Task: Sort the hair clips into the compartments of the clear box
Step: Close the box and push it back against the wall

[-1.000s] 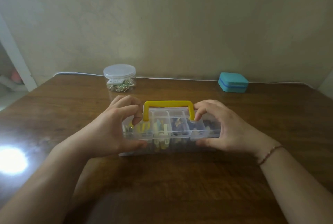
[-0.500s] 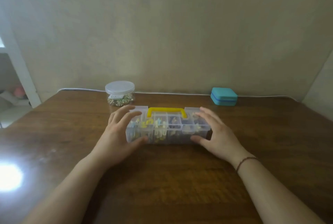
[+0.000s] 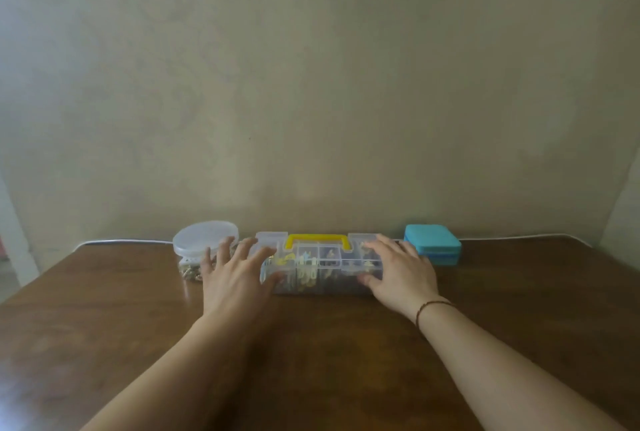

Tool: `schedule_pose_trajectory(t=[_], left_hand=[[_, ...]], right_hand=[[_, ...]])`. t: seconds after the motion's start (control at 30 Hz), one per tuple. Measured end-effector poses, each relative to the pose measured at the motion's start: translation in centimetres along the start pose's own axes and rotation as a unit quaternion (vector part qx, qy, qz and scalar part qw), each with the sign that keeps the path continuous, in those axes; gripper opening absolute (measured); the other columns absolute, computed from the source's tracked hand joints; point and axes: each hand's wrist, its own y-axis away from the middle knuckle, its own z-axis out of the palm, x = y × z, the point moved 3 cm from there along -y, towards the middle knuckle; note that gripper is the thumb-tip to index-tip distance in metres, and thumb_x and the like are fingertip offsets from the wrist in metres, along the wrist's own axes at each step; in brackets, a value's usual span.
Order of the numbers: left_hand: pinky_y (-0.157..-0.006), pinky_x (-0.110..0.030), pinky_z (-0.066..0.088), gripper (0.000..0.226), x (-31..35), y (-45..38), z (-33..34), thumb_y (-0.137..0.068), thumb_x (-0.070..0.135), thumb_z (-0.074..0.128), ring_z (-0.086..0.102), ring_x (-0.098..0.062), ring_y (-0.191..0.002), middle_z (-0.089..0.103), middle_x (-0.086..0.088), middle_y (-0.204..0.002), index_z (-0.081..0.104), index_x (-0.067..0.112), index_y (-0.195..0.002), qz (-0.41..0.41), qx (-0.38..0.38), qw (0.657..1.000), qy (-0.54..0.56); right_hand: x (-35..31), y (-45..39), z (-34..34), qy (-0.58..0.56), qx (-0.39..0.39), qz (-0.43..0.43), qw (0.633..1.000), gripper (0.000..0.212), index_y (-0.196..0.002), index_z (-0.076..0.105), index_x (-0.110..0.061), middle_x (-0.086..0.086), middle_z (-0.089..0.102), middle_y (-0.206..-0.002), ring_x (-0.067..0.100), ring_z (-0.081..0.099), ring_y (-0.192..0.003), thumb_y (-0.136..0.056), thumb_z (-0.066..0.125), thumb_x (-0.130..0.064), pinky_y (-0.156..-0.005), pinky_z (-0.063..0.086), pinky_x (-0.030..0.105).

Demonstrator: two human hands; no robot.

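Note:
The clear box [image 3: 323, 273] with a yellow handle [image 3: 318, 240] stands far back on the wooden table, its lid down. Small hair clips [image 3: 306, 262] in yellow, white and dark colours show through its compartments. My left hand [image 3: 235, 274] lies at the box's left end with fingers straight and spread, thumb against the front wall. My right hand [image 3: 398, 274] lies over the right end, fingers straight across the lid, thumb on the front wall. Neither hand curls round the box.
A clear round jar [image 3: 199, 254] with a white lid and small metal pieces stands just left of my left hand. A teal case [image 3: 433, 248] sits right of the box by the wall. A white cable [image 3: 519, 238] runs along the table's [image 3: 311, 361] back edge.
The box has gone from held near me to far back on the table, near the wall. Both hands went from gripping its ends to flat, straight-fingered contact.

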Motion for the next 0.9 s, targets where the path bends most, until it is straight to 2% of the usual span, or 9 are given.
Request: schedule_pose_trajectory(t=[0.07, 0.17, 0.4, 0.47, 0.53, 0.63, 0.7, 0.77, 0.9], left_hand=[[-0.11, -0.059, -0.003, 0.044, -0.1, -2.3, 1.6, -0.088, 0.064, 0.049, 0.015, -0.034, -0.145, 0.035, 0.004, -0.153, 0.049, 0.05, -0.13, -0.029, -0.015, 0.999, -0.016], [-0.108, -0.063, -0.012, 0.049, -0.3, -5.1, 3.5, -0.093, 0.064, 0.037, 0.0, -0.034, -0.146, 0.017, 0.002, -0.16, 0.032, 0.053, -0.14, -0.044, -0.026, 0.997, -0.056], [-0.11, -0.067, -0.013, 0.055, -0.5, -7.8, 4.8, -0.094, 0.055, 0.043, -0.005, -0.035, -0.146, 0.009, 0.001, -0.16, 0.023, 0.05, -0.145, -0.003, -0.045, 0.992, -0.121], [-0.11, -0.066, -0.009, 0.071, -1.5, -7.2, 4.2, -0.086, 0.058, 0.053, -0.003, -0.035, -0.145, 0.009, 0.0, -0.16, 0.021, 0.045, -0.148, 0.01, 0.001, 0.992, -0.127], [-0.111, -0.063, 0.0, 0.09, -3.9, -6.2, 2.9, -0.072, 0.064, 0.064, 0.001, -0.035, -0.144, 0.009, 0.001, -0.16, 0.019, 0.044, -0.148, -0.063, 0.038, 0.992, -0.106], [-0.109, -0.057, 0.024, 0.099, -8.0, -4.5, 2.0, -0.058, 0.074, 0.069, 0.011, -0.035, -0.143, 0.004, 0.0, -0.16, 0.029, 0.044, -0.143, -0.217, 0.021, 0.976, -0.01], [-0.103, -0.048, 0.039, 0.096, -9.1, -4.1, 2.2, -0.056, 0.072, 0.073, 0.032, -0.036, -0.137, 0.007, 0.0, -0.16, 0.041, 0.039, -0.14, -0.263, -0.002, 0.961, 0.086], [-0.102, -0.042, 0.042, 0.092, -9.2, -4.0, 2.3, -0.056, 0.063, 0.08, 0.046, -0.034, -0.129, 0.016, -0.001, -0.158, 0.048, 0.034, -0.137, -0.256, 0.009, 0.957, 0.137], [-0.103, -0.032, 0.037, 0.074, -9.5, -4.6, 0.5, -0.06, 0.049, 0.086, 0.046, -0.024, -0.127, 0.036, -0.004, -0.144, 0.059, 0.027, -0.125, -0.225, 0.099, 0.945, 0.216]], right_hand=[[0.3, -2.7, 1.1, 0.015, 0.007, 0.005, 1.0, 0.062, -0.144, 0.032, -0.041, -0.013, 0.023, -0.158, 0.026, 0.02, -0.144, -0.088, 0.051, -0.059, -0.113, 0.025, 0.05], [0.5, -6.2, 2.5, 0.036, 0.019, 0.011, 0.999, 0.061, -0.146, 0.029, -0.041, -0.012, 0.023, -0.158, 0.029, 0.015, -0.146, -0.09, 0.047, -0.059, -0.115, 0.018, 0.056], [1.0, -9.6, 4.3, 0.07, 0.054, 0.022, 0.996, 0.064, -0.146, 0.023, -0.041, -0.006, 0.03, -0.156, 0.032, 0.01, -0.146, -0.089, 0.046, -0.06, -0.113, 0.011, 0.063], [2.1, -9.3, 4.1, 0.078, 0.046, 0.02, 0.996, 0.083, -0.149, 0.009, -0.038, -0.001, 0.02, -0.159, 0.033, 0.007, -0.147, -0.083, 0.048, -0.069, -0.113, 0.01, 0.064], [4.3, -8.9, 3.3, 0.087, 0.053, 0.055, 0.993, 0.101, -0.15, -0.001, -0.038, 0.002, 0.009, -0.161, 0.037, 0.004, -0.147, -0.074, 0.055, -0.075, -0.112, 0.013, 0.065], [9.2, -7.8, 2.6, 0.036, 0.053, 0.174, 0.983, 0.101, -0.148, 0.012, -0.038, 0.005, 0.006, -0.16, 0.044, 0.012, -0.143, -0.068, 0.057, -0.079, -0.109, 0.024, 0.064], [11.2, -7.3, 3.1, -0.002, 0.042, 0.224, 0.974, 0.097, -0.145, 0.025, -0.034, 0.006, 0.009, -0.155, 0.044, 0.02, -0.137, -0.066, 0.061, -0.078, -0.104, 0.032, 0.059], [11.9, -7.0, 3.6, -0.025, 0.079, 0.23, 0.97, 0.088, -0.14, 0.037, -0.03, 0.007, 0.015, -0.15, 0.044, 0.03, -0.129, -0.068, 0.069, -0.069, -0.099, 0.039, 0.053], [12.3, -7.1, 3.9, -0.08, 0.135, 0.231, 0.96, 0.08, -0.132, 0.045, -0.024, 0.01, 0.025, -0.139, 0.046, 0.046, -0.114, -0.066, 0.078, -0.054, -0.096, 0.044, 0.049]])
